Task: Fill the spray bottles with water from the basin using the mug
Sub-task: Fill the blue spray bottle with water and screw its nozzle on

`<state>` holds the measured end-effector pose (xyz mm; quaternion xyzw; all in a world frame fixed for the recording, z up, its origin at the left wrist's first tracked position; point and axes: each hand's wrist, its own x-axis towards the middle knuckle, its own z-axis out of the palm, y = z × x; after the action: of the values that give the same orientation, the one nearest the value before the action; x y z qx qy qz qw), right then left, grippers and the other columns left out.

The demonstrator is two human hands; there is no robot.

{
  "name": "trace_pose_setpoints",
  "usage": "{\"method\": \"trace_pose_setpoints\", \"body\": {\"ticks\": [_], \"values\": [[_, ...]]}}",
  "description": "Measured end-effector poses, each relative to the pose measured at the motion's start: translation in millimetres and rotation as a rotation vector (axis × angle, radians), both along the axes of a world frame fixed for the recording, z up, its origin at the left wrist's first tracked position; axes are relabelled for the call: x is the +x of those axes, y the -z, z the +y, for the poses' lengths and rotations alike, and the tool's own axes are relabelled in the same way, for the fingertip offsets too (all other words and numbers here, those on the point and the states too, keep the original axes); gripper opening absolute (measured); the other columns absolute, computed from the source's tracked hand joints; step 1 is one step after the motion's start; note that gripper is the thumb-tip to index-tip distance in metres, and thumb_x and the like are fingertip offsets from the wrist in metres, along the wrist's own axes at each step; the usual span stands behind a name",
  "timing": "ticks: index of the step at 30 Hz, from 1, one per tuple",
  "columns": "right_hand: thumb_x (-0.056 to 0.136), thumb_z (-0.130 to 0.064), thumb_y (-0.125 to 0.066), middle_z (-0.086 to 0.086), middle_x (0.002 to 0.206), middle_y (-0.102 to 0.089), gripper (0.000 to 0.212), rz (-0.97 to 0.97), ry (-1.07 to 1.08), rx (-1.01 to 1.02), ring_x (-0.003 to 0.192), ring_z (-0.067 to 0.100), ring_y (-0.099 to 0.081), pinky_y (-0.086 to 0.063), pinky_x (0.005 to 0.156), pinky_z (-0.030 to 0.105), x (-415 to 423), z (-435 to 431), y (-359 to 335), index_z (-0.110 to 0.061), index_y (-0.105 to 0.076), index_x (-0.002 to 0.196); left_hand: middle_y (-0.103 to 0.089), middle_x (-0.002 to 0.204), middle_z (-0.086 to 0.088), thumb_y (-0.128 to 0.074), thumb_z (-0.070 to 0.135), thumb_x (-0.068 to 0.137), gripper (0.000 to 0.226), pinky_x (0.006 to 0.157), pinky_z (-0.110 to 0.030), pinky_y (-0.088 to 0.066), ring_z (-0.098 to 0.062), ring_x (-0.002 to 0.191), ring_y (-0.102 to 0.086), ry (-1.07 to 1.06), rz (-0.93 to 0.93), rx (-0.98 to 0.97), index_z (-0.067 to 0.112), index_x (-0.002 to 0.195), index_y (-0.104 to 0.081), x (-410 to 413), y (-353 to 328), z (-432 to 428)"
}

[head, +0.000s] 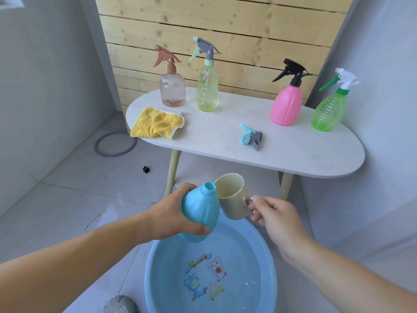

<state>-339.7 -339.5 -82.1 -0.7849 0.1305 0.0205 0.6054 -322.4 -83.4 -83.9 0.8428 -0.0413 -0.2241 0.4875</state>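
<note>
Left grip wraps the capless blue spray bottle; right grip pinches the cream mug by its handle. Tip slowly, lip over the neck, above the basin.

This is looking like a bare corner of a home, most likely a washroom or utility room. Grey floor tiles are spreading out to the left of the left hand, and plain grey walls are closing in on either side. Beyond the right hand a small white table on wooden legs is standing against a pale wooden slat panel, carrying household spray bottles and a yellow cloth. Below both hands a blue plastic basin with cartoon prints is sitting on the floor, holding water.
</note>
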Motion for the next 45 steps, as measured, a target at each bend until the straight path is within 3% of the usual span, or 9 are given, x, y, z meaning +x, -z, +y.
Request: {"method": "trace_pose_setpoints", "body": {"ticks": [7, 11, 17, 23, 26, 31, 36, 40, 45], "values": [[0.085, -0.030, -0.060, 0.001, 0.059, -0.057, 0.029, 0.330, -0.122, -0.155, 0.066, 0.018, -0.047, -0.037, 0.067, 0.029, 13, -6, 122, -0.015, -0.064, 0.060, -0.069, 0.115, 0.011, -0.094, 0.047, 0.052, 0.084, 0.087, -0.041, -0.064, -0.012, 0.102, -0.072, -0.036, -0.010, -0.038, 0.054, 0.123, -0.050, -4, 8, -5], [0.096, -0.029, -0.057, -0.003, 0.060, -0.060, 0.040, 0.318, -0.220, -0.330, 0.054, 0.012, -0.046, -0.035, 0.053, 0.025, 15, -9, 160, 0.002, -0.062, 0.070, -0.068, 0.117, 0.014, -0.097, 0.033, 0.066, 0.082, 0.088, -0.033, -0.063, -0.006, 0.105, -0.070, -0.023, -0.020, -0.055, 0.052, 0.130, -0.049, -8, 15, -9], [0.096, -0.031, -0.054, -0.003, 0.058, -0.035, 0.046, 0.264, -0.410, -0.579, 0.055, 0.014, -0.031, -0.024, 0.053, 0.029, 9, -13, 188, -0.014, -0.034, 0.058, -0.072, 0.114, 0.016, -0.099, 0.026, 0.067, 0.076, 0.090, -0.030, -0.062, -0.002, 0.104, -0.070, -0.011, 0.006, 0.002, 0.044, 0.128, -0.057, -6, 27, -9], [0.098, -0.024, -0.046, -0.001, 0.061, -0.039, 0.041, 0.267, -0.538, -0.717, 0.057, 0.014, -0.032, -0.023, 0.052, 0.030, 11, -13, 192, -0.013, -0.034, 0.061, -0.069, 0.114, 0.022, -0.099, 0.025, 0.067, 0.075, 0.095, -0.028, -0.059, 0.000, 0.108, -0.067, 0.014, -0.008, 0.021, 0.044, 0.126, -0.056, -2, 38, -7], [0.098, -0.024, -0.046, -0.001, 0.062, -0.042, 0.044, 0.261, -0.578, -0.729, 0.060, 0.018, -0.036, -0.027, 0.055, 0.033, 12, -11, 196, -0.013, -0.031, 0.058, -0.070, 0.115, 0.019, -0.098, 0.039, 0.059, 0.080, 0.095, -0.030, -0.058, -0.002, 0.110, -0.068, 0.014, 0.000, 0.028, 0.046, 0.127, -0.057, 0, 41, -5], [0.098, -0.024, -0.047, 0.001, 0.065, -0.047, 0.045, 0.265, -0.583, -0.722, 0.058, 0.017, -0.037, -0.027, 0.053, 0.030, 13, -10, 204, -0.014, -0.031, 0.057, -0.071, 0.113, 0.021, -0.098, 0.024, 0.068, 0.074, 0.094, -0.030, -0.060, -0.002, 0.108, -0.068, 0.005, 0.003, 0.032, 0.046, 0.125, -0.057, 1, 42, -3], [0.098, -0.023, -0.049, -0.003, 0.057, -0.036, 0.046, 0.302, -0.589, -0.661, 0.054, 0.011, -0.032, -0.025, 0.052, 0.027, 15, -11, 207, -0.015, -0.030, 0.056, -0.071, 0.114, 0.018, -0.098, 0.029, 0.068, 0.074, 0.094, -0.032, -0.060, -0.004, 0.108, -0.069, 0.012, 0.001, 0.028, 0.045, 0.127, -0.057, 2, 41, 1], [0.098, -0.025, -0.052, -0.001, 0.060, -0.044, 0.042, 0.347, -0.510, -0.543, 0.054, 0.013, -0.036, -0.030, 0.055, 0.029, 14, -11, 206, -0.011, -0.042, 0.059, -0.071, 0.115, 0.015, -0.098, 0.025, 0.070, 0.072, 0.093, -0.033, -0.061, -0.005, 0.107, -0.070, 0.008, -0.006, 0.023, 0.042, 0.128, -0.058, 1, 40, 2], [0.099, -0.025, -0.056, -0.001, 0.063, -0.063, 0.040, 0.376, -0.403, -0.330, 0.055, 0.013, -0.047, -0.039, 0.054, 0.023, 19, -12, 185, 0.002, -0.068, 0.073, -0.072, 0.113, 0.015, -0.097, 0.041, 0.061, 0.076, 0.092, -0.035, -0.061, -0.006, 0.105, -0.071, 0.009, 0.008, 0.016, 0.044, 0.126, -0.058, 2, 38, 4]]}}
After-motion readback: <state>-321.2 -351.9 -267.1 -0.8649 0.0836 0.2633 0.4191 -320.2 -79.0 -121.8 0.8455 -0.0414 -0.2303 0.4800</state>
